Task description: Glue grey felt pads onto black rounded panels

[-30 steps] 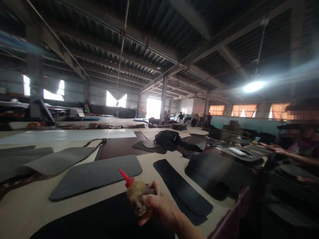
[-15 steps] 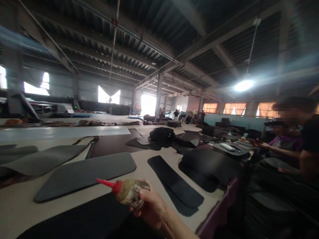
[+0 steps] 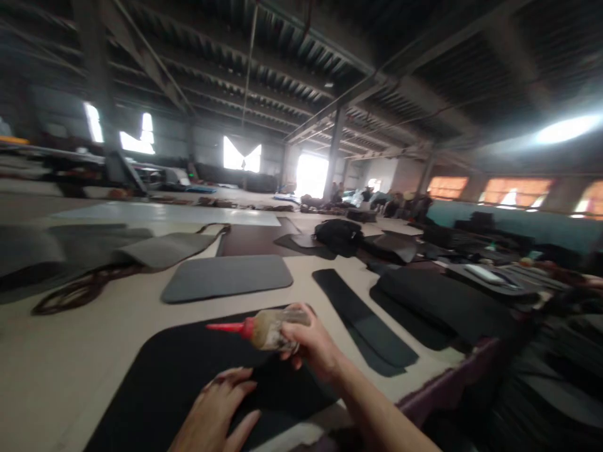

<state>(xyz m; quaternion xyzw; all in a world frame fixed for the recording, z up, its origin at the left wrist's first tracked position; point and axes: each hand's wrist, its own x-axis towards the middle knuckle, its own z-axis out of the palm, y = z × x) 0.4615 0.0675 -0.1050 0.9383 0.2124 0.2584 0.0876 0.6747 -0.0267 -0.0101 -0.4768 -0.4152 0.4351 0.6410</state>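
Observation:
My right hand [image 3: 313, 342] is closed around a squeeze bottle [image 3: 273, 329] with a long red nozzle. The bottle lies tilted on its side, its nozzle pointing left, above a large black panel with rounded corners [image 3: 188, 358]. My left hand [image 3: 219, 411] rests on or just over that panel's near part, fingers spread and holding nothing. Beyond the panel lies a grey rounded panel [image 3: 228, 277]. Two narrow black strips [image 3: 362, 320], one partly over the other, are to the right of the bottle.
The pale table [image 3: 70, 351] carries more dark sheets [image 3: 438, 301] at right. Grey sheets [image 3: 160, 251] and a dark cord-like loop [image 3: 70, 295] lie at left. Farther back sits a black bag-like bundle [image 3: 338, 237]. Purple cloth [image 3: 443, 386] hangs along the right edge.
The view has turned left and down. My left hand has come into view over the black panel. My right hand still holds the bottle, now nearly level. The person at right has mostly left view.

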